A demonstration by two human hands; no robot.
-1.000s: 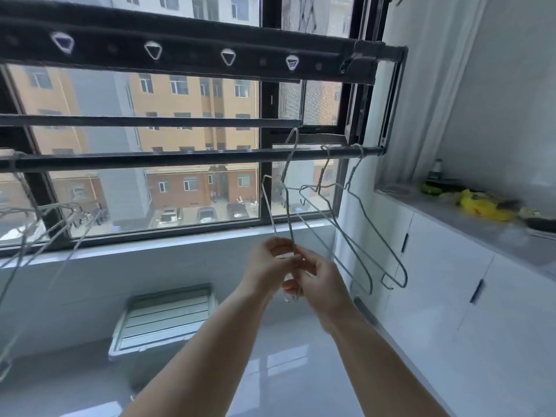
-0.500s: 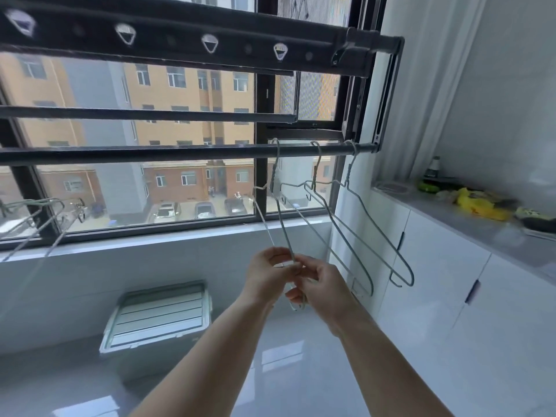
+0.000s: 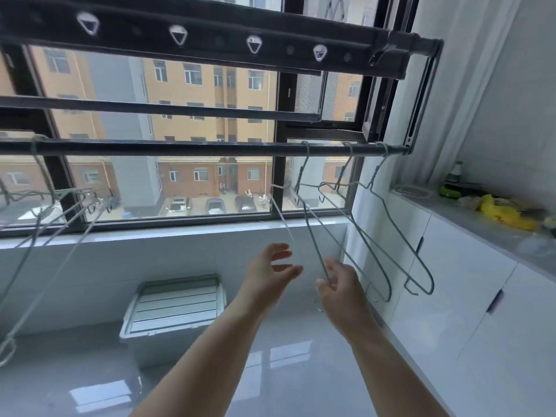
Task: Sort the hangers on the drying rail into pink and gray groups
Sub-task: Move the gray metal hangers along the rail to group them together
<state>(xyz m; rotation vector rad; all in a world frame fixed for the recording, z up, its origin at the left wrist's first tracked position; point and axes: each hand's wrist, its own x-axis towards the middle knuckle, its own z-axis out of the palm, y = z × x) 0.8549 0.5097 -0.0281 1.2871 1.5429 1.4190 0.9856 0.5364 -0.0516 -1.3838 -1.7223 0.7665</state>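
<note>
A dark drying rail [image 3: 180, 148] runs across the window. Three gray wire hangers hang near its right end. My right hand [image 3: 341, 284] pinches the lower end of the leftmost gray hanger [image 3: 313, 236], whose hook sits on the rail. The other two gray hangers [image 3: 400, 230] hang free to its right. My left hand [image 3: 270, 266] hovers just left of that hanger with its fingers spread, holding nothing. Several more wire hangers [image 3: 60, 197] cluster at the rail's left end; I cannot tell their colour.
A white lidded storage box [image 3: 177, 302] stands on the floor under the window. White cabinets [image 3: 451, 281] line the right wall. On their counter [image 3: 481, 224] lie a yellow bag [image 3: 505, 212] and a bottle [image 3: 454, 176]. A perforated rack bar [image 3: 210, 37] runs overhead.
The hanger's hook went onto the rail. My left hand let go of the hanger and opened, and the two hands moved apart. The view tilted upward.
</note>
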